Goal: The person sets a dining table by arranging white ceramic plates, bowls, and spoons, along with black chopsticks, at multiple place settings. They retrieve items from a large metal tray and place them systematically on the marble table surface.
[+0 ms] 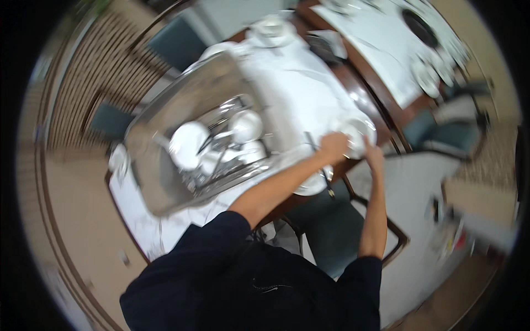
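Note:
At the table's right corner, a white plate (365, 129) with smaller white dishware on it lies between my two hands. My left hand (334, 147) is curled at its left edge. The fingers of my right hand (374, 156) are on its near right rim. Motion blur hides the exact finger contact and whether the dishes are lifted. Dark chopsticks (327, 182) cross another white plate (309, 187) just below my left hand. To the left, a large grey-brown tub (157, 173) holds white bowls (245, 126), a white plate (189, 145), glassware and cutlery.
The tub stands on a white marble-patterned table (298, 91) with a brown wooden edge. More white dishes (271, 31) are at its far end. A dark green chair (331, 227) is close in front of me. A second set table (372, 41) stands to the upper right.

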